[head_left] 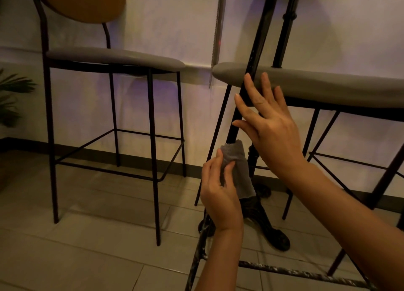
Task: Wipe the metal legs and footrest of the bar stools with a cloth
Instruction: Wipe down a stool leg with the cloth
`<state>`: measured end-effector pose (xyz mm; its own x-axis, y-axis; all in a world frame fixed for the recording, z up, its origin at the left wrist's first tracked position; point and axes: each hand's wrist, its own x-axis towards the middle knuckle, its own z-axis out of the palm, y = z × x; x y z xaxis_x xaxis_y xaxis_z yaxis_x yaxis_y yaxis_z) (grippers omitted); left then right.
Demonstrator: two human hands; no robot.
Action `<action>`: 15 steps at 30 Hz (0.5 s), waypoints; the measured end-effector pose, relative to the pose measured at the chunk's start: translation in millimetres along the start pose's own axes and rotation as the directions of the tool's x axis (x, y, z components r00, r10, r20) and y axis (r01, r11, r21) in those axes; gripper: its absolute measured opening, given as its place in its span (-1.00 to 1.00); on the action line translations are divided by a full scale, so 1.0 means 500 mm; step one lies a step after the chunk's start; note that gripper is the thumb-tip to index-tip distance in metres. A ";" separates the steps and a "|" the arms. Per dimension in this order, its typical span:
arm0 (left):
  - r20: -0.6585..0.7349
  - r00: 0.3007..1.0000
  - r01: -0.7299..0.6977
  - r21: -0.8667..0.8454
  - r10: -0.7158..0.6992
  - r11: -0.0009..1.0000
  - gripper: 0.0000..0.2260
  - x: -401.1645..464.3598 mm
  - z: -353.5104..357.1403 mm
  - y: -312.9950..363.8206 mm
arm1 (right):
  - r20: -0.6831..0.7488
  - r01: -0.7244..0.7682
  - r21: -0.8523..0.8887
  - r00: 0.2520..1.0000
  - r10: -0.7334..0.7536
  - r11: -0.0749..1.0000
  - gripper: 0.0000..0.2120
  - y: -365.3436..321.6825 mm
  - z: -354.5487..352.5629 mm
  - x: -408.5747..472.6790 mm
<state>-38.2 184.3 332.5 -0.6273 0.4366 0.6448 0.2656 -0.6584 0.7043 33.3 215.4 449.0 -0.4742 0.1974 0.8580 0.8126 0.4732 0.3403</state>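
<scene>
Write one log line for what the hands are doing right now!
left hand: pinches grey cloth | right hand: open, reaching at stool leg | stage: wiping paused

- The cloth (239, 170) I see looks like soft grey matt fabric.
- Stool legs (153, 155): thin dark metal, matt.
- Nearest frame bar (295, 273): black metal, scuffed, pale flecks.
- Seats (122, 57): grey matt upholstery.
- Backrest (87, 2): possibly wood; light is dim.
- Floor (87, 236): smooth beige tiles.
</scene>
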 end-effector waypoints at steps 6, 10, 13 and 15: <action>0.023 0.999 0.043 -0.011 -0.043 0.999 -0.78 -0.018 -0.019 -0.016 | 0.010 -0.002 0.007 1.000 0.002 1.000 -0.58 0.000 -0.002 0.000; 0.031 0.989 0.148 -0.017 -0.147 0.989 -0.83 -0.044 -0.041 -0.032 | 0.010 -0.007 0.013 1.000 0.007 1.000 -0.59 -0.001 -0.005 0.002; 0.012 0.988 0.151 -0.019 -0.151 0.988 -0.88 -0.035 -0.037 -0.021 | -0.002 -0.020 0.017 1.000 0.020 1.000 -0.58 -0.003 -0.005 0.003; 0.012 0.993 0.118 -0.021 -0.118 0.993 -0.87 -0.017 -0.027 -0.007 | -0.002 -0.022 0.019 1.000 0.022 1.000 -0.58 -0.004 -0.005 0.004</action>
<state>-43.7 174.8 320.7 -0.6452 0.5185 0.5611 0.1742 -0.6153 0.7688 31.6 213.0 450.9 -0.4558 0.2060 0.8659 0.8161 0.4851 0.3142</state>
